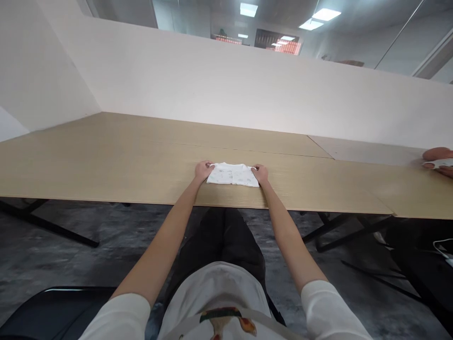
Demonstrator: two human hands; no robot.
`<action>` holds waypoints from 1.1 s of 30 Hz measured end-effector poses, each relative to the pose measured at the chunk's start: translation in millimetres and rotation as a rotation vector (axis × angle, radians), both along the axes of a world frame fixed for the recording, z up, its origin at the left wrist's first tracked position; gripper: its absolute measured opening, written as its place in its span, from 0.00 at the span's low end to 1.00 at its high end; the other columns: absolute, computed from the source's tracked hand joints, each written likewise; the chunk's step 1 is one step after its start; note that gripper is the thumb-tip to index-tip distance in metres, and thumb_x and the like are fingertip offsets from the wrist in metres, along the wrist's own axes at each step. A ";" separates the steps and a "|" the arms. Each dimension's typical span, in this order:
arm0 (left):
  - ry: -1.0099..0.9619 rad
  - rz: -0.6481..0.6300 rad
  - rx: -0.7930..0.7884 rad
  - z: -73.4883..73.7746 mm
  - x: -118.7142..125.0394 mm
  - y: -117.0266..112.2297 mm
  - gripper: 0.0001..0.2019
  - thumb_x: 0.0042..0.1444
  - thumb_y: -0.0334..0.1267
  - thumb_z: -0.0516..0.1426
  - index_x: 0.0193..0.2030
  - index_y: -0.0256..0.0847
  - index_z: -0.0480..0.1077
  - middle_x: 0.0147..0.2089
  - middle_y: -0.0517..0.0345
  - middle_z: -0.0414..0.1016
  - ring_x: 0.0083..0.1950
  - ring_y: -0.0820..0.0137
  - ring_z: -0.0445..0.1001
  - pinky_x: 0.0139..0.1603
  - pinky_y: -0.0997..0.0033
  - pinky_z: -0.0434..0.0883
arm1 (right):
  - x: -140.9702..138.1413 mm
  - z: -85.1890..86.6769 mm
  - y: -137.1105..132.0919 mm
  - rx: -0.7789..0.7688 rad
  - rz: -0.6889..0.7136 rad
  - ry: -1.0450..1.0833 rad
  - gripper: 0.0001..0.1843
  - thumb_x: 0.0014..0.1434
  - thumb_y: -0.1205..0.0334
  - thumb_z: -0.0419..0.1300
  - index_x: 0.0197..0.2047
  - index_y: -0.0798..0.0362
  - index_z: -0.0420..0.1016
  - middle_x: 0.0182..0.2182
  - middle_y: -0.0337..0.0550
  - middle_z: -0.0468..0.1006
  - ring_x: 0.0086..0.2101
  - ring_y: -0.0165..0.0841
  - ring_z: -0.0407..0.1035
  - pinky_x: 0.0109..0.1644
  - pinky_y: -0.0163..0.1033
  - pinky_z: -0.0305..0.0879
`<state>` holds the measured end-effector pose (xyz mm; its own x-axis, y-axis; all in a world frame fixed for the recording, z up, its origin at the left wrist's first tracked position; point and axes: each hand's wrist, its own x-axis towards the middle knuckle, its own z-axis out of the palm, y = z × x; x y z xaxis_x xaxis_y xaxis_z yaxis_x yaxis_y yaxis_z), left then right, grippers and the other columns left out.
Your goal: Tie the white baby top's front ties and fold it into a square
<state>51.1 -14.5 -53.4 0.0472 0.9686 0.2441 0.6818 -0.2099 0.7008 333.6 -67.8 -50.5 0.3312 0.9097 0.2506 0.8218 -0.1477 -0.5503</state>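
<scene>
White cloth: a folded white cloth (232, 174), flecked with small dark print, lies flat on the tabletop, centred in front of us and near the table's near edge.

Left hand: our left hand (204, 171) grasps the cloth's left end, its fingers (210, 165) closed on the far corner.

Right hand: our right hand (261, 174) grasps the opposite end in the same way, with the wrist resting just beside the cloth.

Table: a pale wood-grain tabletop (106, 160) stretches across the view, with a seam running behind the cloth. A greyer panel (361, 150) sits farther off to the right.

Nearby person: at the right edge, a co-worker's hand (437, 158), cut off by the frame, holds a small white item (440, 163), well apart from our hands.

Our body: white sleeves (329, 307) reach toward the table, and dark trousers (219, 236) show below its edge.

Below: black table legs (46, 224) stand on a mottled grey floor (53, 264).

Beyond: a white partition (212, 80) rises behind the table, with ceiling lights (325, 14) above it.
</scene>
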 end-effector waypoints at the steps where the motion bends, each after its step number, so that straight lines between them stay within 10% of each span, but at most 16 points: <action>1: -0.005 0.002 0.000 0.3 0.1 -0.3 0.14 0.53 0.41 0.59 0.45 0.41 0.78 0.43 0.54 0.80 0.44 0.66 0.76 0.44 0.72 0.69 | -0.1 -0.1 0.0 0.001 0.002 0.001 0.16 0.59 0.64 0.55 0.46 0.56 0.80 0.44 0.48 0.81 0.43 0.35 0.73 0.47 0.33 0.64; 25: 0.021 -0.026 0.008 1.9 -0.2 -6.9 0.16 0.59 0.42 0.53 0.47 0.39 0.77 0.50 0.49 0.79 0.50 0.62 0.75 0.50 0.68 0.69 | 1.8 -6.9 -2.7 0.072 -0.056 0.091 0.15 0.56 0.59 0.58 0.42 0.57 0.81 0.41 0.51 0.81 0.41 0.38 0.74 0.45 0.36 0.65; 33: -0.142 -0.085 0.105 6.0 -10.7 -3.3 0.15 0.57 0.42 0.53 0.42 0.38 0.77 0.46 0.48 0.80 0.45 0.63 0.76 0.49 0.66 0.70 | 3.0 12.0 -5.8 0.243 -0.013 0.593 0.11 0.46 0.55 0.62 0.29 0.55 0.75 0.30 0.45 0.80 0.32 0.35 0.72 0.38 0.37 0.67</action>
